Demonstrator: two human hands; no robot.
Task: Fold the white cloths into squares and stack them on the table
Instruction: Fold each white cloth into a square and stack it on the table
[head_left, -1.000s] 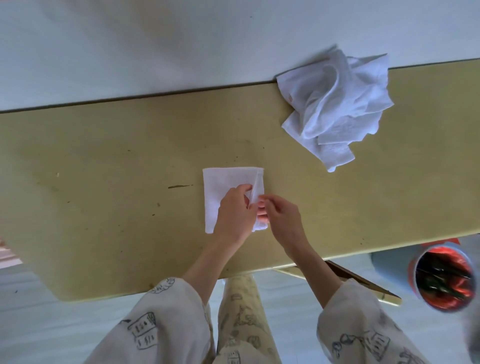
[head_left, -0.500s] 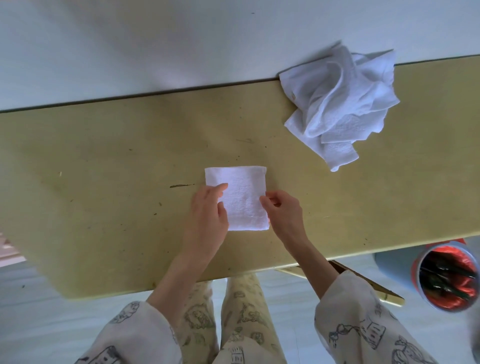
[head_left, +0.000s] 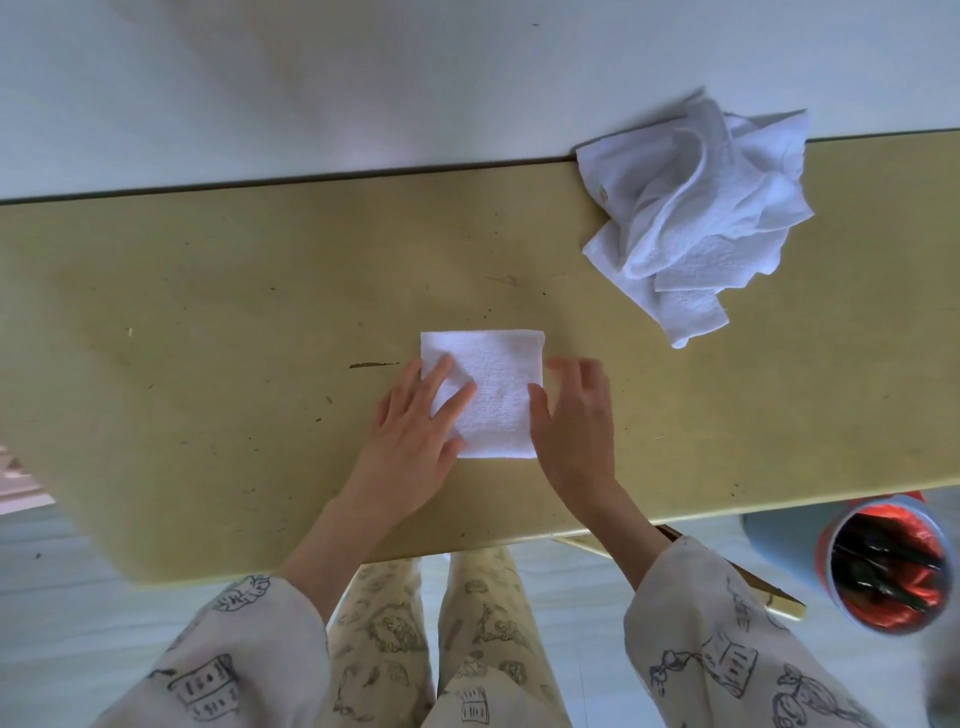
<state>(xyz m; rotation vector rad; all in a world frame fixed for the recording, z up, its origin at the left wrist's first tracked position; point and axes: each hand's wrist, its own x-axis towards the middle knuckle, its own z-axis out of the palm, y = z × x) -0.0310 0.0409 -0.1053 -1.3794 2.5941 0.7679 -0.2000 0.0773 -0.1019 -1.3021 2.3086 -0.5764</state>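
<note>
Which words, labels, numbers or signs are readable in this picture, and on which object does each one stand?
None can be read.
Small orange mark on the crumpled cloths: too small to read.
Line drawings on the sleeves: pictures with scribbles, no legible words.

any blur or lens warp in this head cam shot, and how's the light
Head view: soft, even daylight with only faint shadows and no glare; the right hand is slightly motion-blurred at the fingertips, while the left hand and the folded white square cloth are sharp; wide-angle distortion bows the yellow-green table edges; the red-lined bin at the corner looks soft.
</note>
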